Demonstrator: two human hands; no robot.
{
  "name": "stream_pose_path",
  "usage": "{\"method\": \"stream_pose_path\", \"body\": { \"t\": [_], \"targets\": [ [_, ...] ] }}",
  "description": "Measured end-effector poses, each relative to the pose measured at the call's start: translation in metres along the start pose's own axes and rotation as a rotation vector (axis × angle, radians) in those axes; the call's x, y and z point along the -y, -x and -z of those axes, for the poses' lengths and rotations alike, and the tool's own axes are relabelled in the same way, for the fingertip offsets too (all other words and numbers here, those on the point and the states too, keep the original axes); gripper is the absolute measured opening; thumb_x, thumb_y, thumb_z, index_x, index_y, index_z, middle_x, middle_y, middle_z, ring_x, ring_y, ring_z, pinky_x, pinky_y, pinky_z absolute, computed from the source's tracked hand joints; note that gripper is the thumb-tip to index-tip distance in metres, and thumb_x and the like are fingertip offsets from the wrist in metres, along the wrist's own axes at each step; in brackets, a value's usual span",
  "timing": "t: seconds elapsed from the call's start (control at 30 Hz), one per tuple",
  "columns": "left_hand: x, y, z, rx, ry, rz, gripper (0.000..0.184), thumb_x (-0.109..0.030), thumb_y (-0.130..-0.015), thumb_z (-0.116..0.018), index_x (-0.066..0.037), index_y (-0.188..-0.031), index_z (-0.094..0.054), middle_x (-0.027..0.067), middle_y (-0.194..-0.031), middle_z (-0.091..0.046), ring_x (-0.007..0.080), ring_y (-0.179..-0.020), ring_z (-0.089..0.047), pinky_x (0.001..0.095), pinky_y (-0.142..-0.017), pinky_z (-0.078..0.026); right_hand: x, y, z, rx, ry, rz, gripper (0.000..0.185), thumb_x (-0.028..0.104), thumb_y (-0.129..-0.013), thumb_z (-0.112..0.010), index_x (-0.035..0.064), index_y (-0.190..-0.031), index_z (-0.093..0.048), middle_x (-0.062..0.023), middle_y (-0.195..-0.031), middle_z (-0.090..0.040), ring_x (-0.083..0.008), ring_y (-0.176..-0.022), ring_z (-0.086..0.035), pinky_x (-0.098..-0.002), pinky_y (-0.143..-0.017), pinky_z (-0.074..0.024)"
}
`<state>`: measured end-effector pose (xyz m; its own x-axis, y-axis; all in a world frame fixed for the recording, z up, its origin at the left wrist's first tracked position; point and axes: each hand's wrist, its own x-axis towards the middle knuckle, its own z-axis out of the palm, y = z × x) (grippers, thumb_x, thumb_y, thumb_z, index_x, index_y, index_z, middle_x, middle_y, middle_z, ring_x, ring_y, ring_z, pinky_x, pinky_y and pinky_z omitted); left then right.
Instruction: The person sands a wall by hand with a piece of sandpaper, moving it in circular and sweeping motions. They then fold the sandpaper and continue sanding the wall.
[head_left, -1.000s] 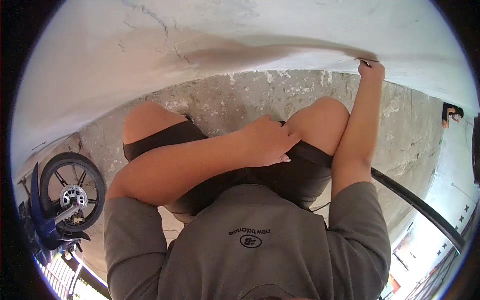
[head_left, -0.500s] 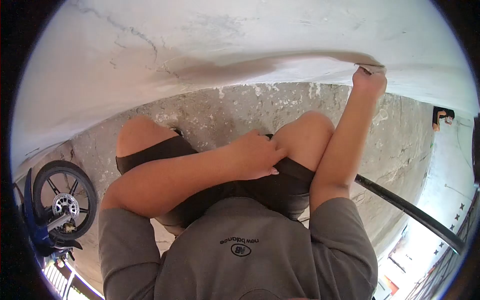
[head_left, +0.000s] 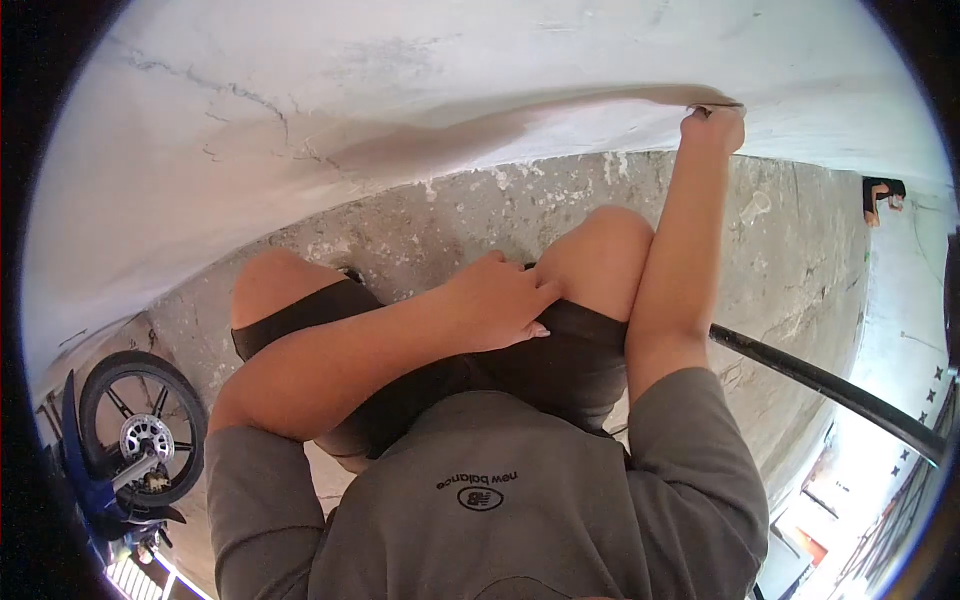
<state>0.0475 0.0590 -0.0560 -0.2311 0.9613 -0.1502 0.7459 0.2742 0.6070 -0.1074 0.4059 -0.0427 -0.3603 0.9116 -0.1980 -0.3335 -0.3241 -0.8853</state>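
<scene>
My right hand [head_left: 713, 130] is raised to the white wall [head_left: 560, 60], its fingers closed around a thin flat piece [head_left: 716, 106] pressed to the surface. Only a narrow edge of that piece shows, so its kind is unclear. A dark shadow from the arm stretches left along the wall. My left hand [head_left: 505, 308] lies across my lap on the right thigh, near the hem of the dark shorts [head_left: 590, 325], with its fingers loosely apart and nothing in them.
A motorcycle wheel [head_left: 142, 428] stands at the left on the worn concrete floor [head_left: 780, 260]. A black pole [head_left: 820, 388] slants to the right of my right elbow. Another person [head_left: 880, 200] is low by the wall at the far right. Cracks run across the wall's left part.
The view has shifted a little, with the wheel lower and further right in it. My right hand appears slightly higher and more to the left, still against the wall. My left hand stays on the thigh.
</scene>
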Motion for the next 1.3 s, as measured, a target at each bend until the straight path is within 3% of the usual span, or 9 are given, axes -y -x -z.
{"method": "stream_pose_path", "body": {
  "t": [0.07,0.23,0.33,0.67,0.77,0.93,1.03,1.1,1.3],
  "targets": [
    [0.000,0.004,0.004,0.035,0.012,0.003,0.049,-0.041,-0.095,-0.063,-0.005,-0.126,-0.051,0.0183,-0.105,-0.067,0.0384,-0.102,-0.067,0.0517,-0.090,-0.049,-0.011,0.024,0.006,0.215,-0.074,0.181,0.036,0.024,-0.103,-0.049,-0.0007,-0.128,-0.058,-0.0133,-0.133,-0.060,-0.0278,-0.112,-0.061,-0.0403,-0.090,-0.0540],
    [-0.002,0.003,0.000,0.010,0.019,-0.001,0.046,-0.040,-0.095,-0.063,-0.006,-0.124,-0.053,0.0171,-0.104,-0.067,0.0371,-0.103,-0.067,0.0517,-0.089,-0.049,-0.024,-0.111,0.035,0.047,0.138,0.190,0.031,0.010,-0.090,-0.062,0.0026,-0.119,-0.068,-0.0126,-0.117,-0.072,-0.0252,-0.106,-0.069,-0.0366,-0.088,-0.0573],
    [0.002,0.003,-0.006,-0.015,0.008,-0.004,0.046,-0.041,-0.095,-0.063,-0.006,-0.124,-0.053,0.0157,-0.105,-0.068,0.0358,-0.103,-0.068,0.0518,-0.089,-0.049,-0.014,-0.051,0.020,0.136,0.262,0.228,0.027,0.006,-0.094,-0.050,-0.0031,-0.116,-0.064,-0.0139,-0.115,-0.067,-0.0285,-0.097,-0.067,-0.0387,-0.082,-0.0568],
    [0.000,-0.002,-0.005,0.028,-0.008,-0.013,0.050,-0.043,-0.093,-0.065,-0.006,-0.125,-0.054,0.0146,-0.105,-0.068,0.0341,-0.104,-0.068,0.0520,-0.091,-0.049,-0.018,-0.051,0.028,0.091,0.409,0.475,0.029,0.012,-0.090,-0.065,0.0019,-0.117,-0.066,-0.0131,-0.123,-0.066,-0.0261,-0.111,-0.065,-0.0339,-0.089,-0.0560],
    [0.001,-0.001,-0.008,0.026,-0.014,-0.010,0.050,-0.043,-0.093,-0.065,-0.006,-0.125,-0.053,0.0146,-0.104,-0.069,0.0345,-0.103,-0.069,0.0521,-0.091,-0.049,-0.029,-0.139,0.044,0.049,1.325,0.892,0.031,0.014,-0.089,-0.069,0.0034,-0.118,-0.067,-0.0128,-0.126,-0.066,-0.0253,-0.115,-0.065,-0.0325,-0.092,-0.0557],
    [0.001,0.001,-0.005,0.015,-0.020,-0.009,0.048,-0.043,-0.094,-0.064,-0.007,-0.124,-0.054,0.0143,-0.104,-0.068,0.0344,-0.102,-0.069,0.0517,-0.091,-0.049,0.004,-0.052,0.027,0.062,2.141,0.833,0.034,0.012,-0.090,-0.066,0.0019,-0.122,-0.066,-0.0104,-0.125,-0.067,-0.0252,-0.114,-0.065,-0.0326,-0.091,-0.0558],
    [0.001,0.001,-0.005,-0.002,-0.031,-0.030,0.047,-0.043,-0.095,-0.063,-0.007,-0.123,-0.054,0.0138,-0.103,-0.068,0.0341,-0.101,-0.069,0.0514,-0.090,-0.049,-0.008,-0.041,0.029,0.084,1.582,1.302,0.035,0.017,-0.093,-0.062,0.0029,-0.125,-0.065,-0.0102,-0.129,-0.066,-0.0254,-0.112,-0.064,-0.0358,-0.091,-0.0555],
    [0.000,0.000,-0.006,0.008,-0.044,-0.040,0.046,-0.043,-0.095,-0.063,-0.007,-0.123,-0.054,0.0136,-0.103,-0.068,0.0340,-0.101,-0.069,0.0513,-0.089,-0.049,0.005,-0.016,0.003,0.032,0.186,0.348,0.035,0.026,-0.098,-0.055,0.0035,-0.122,-0.067,-0.0117,-0.129,-0.066,-0.0265,-0.111,-0.064,-0.0385,-0.089,-0.0545],
    [0.001,0.002,0.000,0.020,-0.026,-0.028,0.047,-0.043,-0.095,-0.064,-0.007,-0.122,-0.055,0.0130,-0.105,-0.068,0.0334,-0.101,-0.069,0.0506,-0.089,-0.050,-0.014,-0.003,0.013,0.196,0.320,0.589,0.042,0.032,-0.101,-0.048,0.0008,-0.123,-0.065,-0.0118,-0.126,-0.067,-0.0269,-0.108,-0.063,-0.0380,-0.089,-0.0525]
  ]
}}
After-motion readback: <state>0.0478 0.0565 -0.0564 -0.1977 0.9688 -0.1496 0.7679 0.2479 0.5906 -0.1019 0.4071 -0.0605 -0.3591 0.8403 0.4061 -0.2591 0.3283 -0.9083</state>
